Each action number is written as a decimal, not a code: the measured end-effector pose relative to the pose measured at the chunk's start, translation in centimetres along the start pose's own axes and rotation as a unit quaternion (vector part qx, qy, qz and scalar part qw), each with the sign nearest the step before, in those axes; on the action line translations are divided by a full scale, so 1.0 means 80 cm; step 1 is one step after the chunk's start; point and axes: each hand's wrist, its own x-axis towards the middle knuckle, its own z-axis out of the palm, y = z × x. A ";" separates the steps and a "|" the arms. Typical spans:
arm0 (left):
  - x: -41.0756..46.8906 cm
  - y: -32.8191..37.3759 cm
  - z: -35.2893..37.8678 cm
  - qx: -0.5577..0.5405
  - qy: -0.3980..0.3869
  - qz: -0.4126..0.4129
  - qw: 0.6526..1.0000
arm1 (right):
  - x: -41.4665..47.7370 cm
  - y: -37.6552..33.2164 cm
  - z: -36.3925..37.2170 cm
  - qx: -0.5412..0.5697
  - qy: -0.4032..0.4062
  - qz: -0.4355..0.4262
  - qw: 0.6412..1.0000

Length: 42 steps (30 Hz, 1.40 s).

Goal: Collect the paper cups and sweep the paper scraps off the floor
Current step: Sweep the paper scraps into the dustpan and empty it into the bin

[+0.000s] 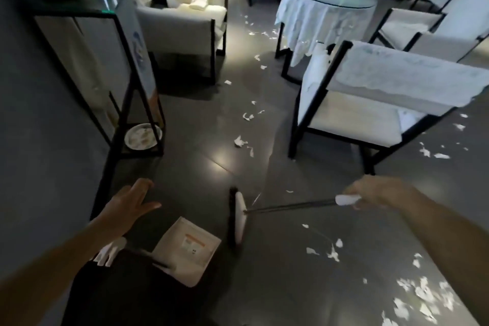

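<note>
My right hand [375,193] grips the white end of a broom handle [291,206]. The broom head [238,217], white with dark bristles, stands on the dark floor in front of me. A white dustpan [188,249] lies on the floor just left of the broom head. My left hand [129,204] hovers with fingers spread above and to the left of the dustpan, holding nothing. White paper scraps [423,296] are heaped at the lower right, and more scraps [242,141] trail up the aisle. No paper cup shows clearly.
A black-framed stand [116,92] with a plate [143,136] on its low shelf is at my left. A white chair [370,103] stands right of the aisle, a round cloth-covered table [325,8] behind it, another white chair [185,21] to the left.
</note>
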 end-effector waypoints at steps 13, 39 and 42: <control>-0.004 0.105 0.072 0.057 -0.052 0.067 0.995 | -0.036 -0.070 0.180 0.590 0.002 0.021 0.807; -0.085 0.341 0.215 0.006 -0.186 0.307 0.933 | -0.201 -0.114 0.418 0.829 0.051 0.228 0.509; -0.099 0.392 0.254 0.040 -0.199 0.346 0.916 | -0.221 -0.091 0.463 0.782 0.080 0.251 0.565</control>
